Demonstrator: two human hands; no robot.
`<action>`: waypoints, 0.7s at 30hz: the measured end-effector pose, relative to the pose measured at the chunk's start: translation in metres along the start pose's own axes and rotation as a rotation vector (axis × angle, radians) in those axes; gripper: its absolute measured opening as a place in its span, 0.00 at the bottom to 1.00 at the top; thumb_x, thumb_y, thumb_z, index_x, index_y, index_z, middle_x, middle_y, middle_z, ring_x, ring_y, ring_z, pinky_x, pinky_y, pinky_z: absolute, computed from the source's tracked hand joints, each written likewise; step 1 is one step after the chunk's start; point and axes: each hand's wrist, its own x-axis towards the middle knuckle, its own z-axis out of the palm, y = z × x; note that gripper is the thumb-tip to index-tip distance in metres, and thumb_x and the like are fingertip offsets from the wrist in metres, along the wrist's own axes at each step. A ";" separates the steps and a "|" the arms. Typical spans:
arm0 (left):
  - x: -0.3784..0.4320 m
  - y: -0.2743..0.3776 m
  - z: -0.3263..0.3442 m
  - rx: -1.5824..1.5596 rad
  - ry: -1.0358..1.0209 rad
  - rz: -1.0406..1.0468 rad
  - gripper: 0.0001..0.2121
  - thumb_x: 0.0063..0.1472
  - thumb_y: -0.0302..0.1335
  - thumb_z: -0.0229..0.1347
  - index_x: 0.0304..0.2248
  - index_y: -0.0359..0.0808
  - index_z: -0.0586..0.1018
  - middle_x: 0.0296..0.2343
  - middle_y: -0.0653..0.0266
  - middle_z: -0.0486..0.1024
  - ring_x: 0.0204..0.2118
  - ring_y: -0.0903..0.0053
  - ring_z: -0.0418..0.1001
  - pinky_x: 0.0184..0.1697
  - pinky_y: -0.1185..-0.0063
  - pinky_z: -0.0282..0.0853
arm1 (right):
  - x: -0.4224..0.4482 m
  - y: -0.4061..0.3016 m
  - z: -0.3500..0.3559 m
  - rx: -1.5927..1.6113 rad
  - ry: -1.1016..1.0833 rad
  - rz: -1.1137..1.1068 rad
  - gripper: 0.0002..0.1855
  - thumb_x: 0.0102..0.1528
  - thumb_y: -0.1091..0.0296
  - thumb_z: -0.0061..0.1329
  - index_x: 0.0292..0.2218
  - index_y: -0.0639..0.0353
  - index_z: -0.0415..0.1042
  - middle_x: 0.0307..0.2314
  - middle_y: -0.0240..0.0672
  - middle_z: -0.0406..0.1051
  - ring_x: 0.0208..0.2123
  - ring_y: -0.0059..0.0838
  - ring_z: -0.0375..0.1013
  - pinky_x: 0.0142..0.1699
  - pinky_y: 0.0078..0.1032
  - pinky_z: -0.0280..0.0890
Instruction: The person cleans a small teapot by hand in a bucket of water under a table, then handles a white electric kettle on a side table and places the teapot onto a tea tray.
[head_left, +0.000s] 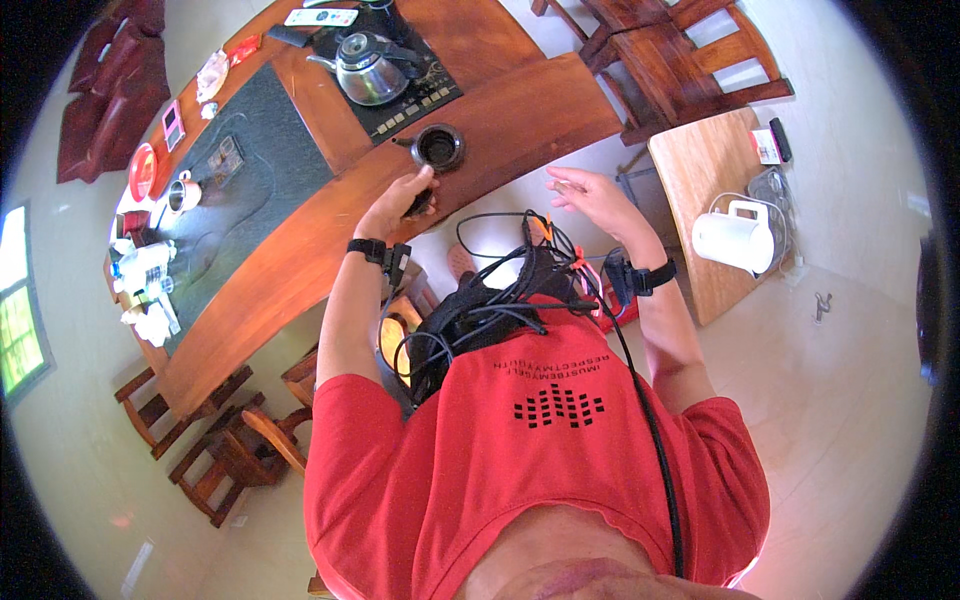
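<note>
A small dark teapot (438, 148) stands uncovered near the wooden table's inner edge, its spout towards the left. Just below it is my left hand (394, 204), thumb stretched up to the pot's near side. The fingers of that hand curl around a dark object (420, 203), mostly hidden, so I cannot tell if it is a lid or a handle. My right hand (594, 196) hangs in the air to the right, beyond the table edge. Its fingers are bent and apart; a small brownish spot shows at them, too small to identify.
On the hob (409, 101) stands a steel kettle (371, 71), near a white remote control (321, 17). A copper-coloured cup (184, 195) and plastic bottles (146, 262) are on the dark stone inlay (247, 187). A white jug (733, 238) occupies the side table (694, 172). Black cables (510, 292) bunch at my waist.
</note>
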 end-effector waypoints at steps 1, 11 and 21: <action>-0.003 0.003 0.002 0.003 -0.001 -0.003 0.16 0.59 0.39 0.54 0.36 0.33 0.73 0.23 0.67 0.72 0.23 0.81 0.70 0.30 0.84 0.67 | 0.003 -0.002 0.003 0.008 -0.008 0.020 0.23 0.60 0.64 0.42 0.55 0.62 0.60 0.45 0.42 0.69 0.42 0.26 0.72 0.44 0.21 0.66; -0.001 -0.012 -0.012 0.578 0.422 0.319 0.30 0.45 0.32 0.65 0.44 0.24 0.66 0.41 0.50 0.71 0.44 0.68 0.70 0.49 0.75 0.65 | 0.057 -0.003 0.018 0.199 -0.176 -0.022 0.29 0.61 0.54 0.41 0.58 0.58 0.55 0.52 0.44 0.62 0.49 0.33 0.68 0.49 0.27 0.64; 0.002 -0.017 -0.020 1.050 0.559 0.528 0.26 0.43 0.29 0.64 0.42 0.28 0.69 0.39 0.49 0.70 0.45 0.57 0.68 0.50 0.69 0.63 | 0.110 0.013 0.018 0.665 -0.217 0.042 0.24 0.59 0.56 0.45 0.50 0.62 0.64 0.45 0.35 0.66 0.45 0.29 0.67 0.49 0.29 0.66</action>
